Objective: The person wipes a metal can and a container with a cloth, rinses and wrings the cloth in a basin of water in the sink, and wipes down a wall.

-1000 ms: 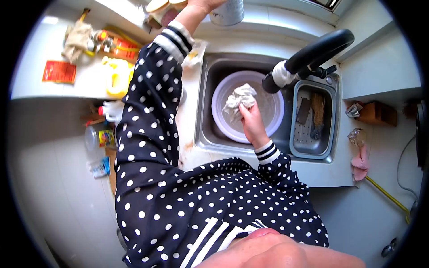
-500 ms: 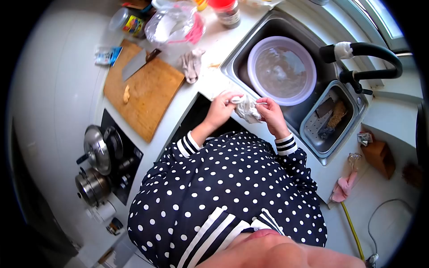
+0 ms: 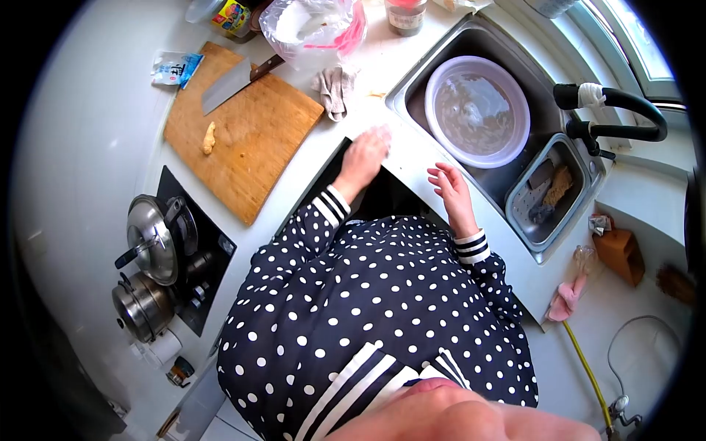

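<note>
My left hand (image 3: 365, 156) is at the counter's front edge, above a dark opening. Motion blurs its fingers, so whether it holds anything is unclear. My right hand (image 3: 452, 192) hovers by the counter edge in front of the sink, its fingers apart and nothing in them. A crumpled grey cloth (image 3: 335, 91) lies just beyond my left hand. Further left is a wooden cutting board (image 3: 257, 140), bearing a cleaver (image 3: 228, 86) and a piece of ginger root (image 3: 209, 138). Past my right hand, a lilac basin (image 3: 434, 121) of cloudy water stands in the sink (image 3: 415, 99).
A clear plastic bag with white contents (image 3: 312, 29) and a jar (image 3: 405, 16) stand at the back. A black faucet (image 3: 625, 132) arches beside a grey drain basket (image 3: 524, 226). On the left, a lidded pan (image 3: 151, 242) and a steel pot (image 3: 141, 305) sit at the stove (image 3: 195, 312).
The crumpled white plastic I held between both hands is out of sight. My hands have drawn apart, the left moving slightly, the right opening. The view has shifted a little.
</note>
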### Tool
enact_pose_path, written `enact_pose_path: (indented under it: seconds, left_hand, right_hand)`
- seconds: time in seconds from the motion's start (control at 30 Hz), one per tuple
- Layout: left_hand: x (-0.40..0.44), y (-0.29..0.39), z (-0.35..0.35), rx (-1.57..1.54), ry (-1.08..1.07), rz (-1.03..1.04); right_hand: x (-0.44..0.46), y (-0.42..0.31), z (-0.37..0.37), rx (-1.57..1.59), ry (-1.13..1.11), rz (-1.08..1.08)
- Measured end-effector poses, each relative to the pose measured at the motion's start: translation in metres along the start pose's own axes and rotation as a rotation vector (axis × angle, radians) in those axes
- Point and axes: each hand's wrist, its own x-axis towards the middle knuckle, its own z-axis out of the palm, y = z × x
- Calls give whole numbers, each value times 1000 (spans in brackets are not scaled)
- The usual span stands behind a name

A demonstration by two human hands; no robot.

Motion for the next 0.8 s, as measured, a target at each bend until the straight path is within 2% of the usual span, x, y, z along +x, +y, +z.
enact_pose_path:
  seconds: [0.07,0.13,0.23,0.33,0.4,0.47,0.57,0.6,0.67,0.73,0.77,0.8]
  left_hand:
    - [21,-27,-4,58,13,-74]
    - [40,-63,6,57,148,-192]
    - [70,-80,9,126,256,-277]
    - [71,-45,31,-125,237,-236]
    - [53,-8,41,-2,134,26]
    - [46,4,30,-74,122,-33]
    - [54,-37,16,-81,142,-73]
    - [64,-58,17,-159,163,-155]
    - [69,-75,0,101,215,-118]
    - [48,-69,0,207,120,-147]
    - [34,-55,1,206,22,-204]
    - [19,-46,18,134,24,-223]
  right_hand:
    - [-6,4,1,0,2,17]
    - [-6,10,4,8,3,33]
    - [-12,10,12,55,-6,38]
    - [-15,12,18,62,-19,35]
    - [-15,14,19,57,-44,42]
    - [-15,11,19,42,-31,31]
    - [-15,8,15,35,-10,20]
    - [-14,7,13,26,-7,10]
    - [-15,2,12,2,-7,8]
    - [-14,-1,10,-3,-20,-12]
    - [-16,0,10,0,-27,-15]
    - [-14,2,10,-1,-30,-14]
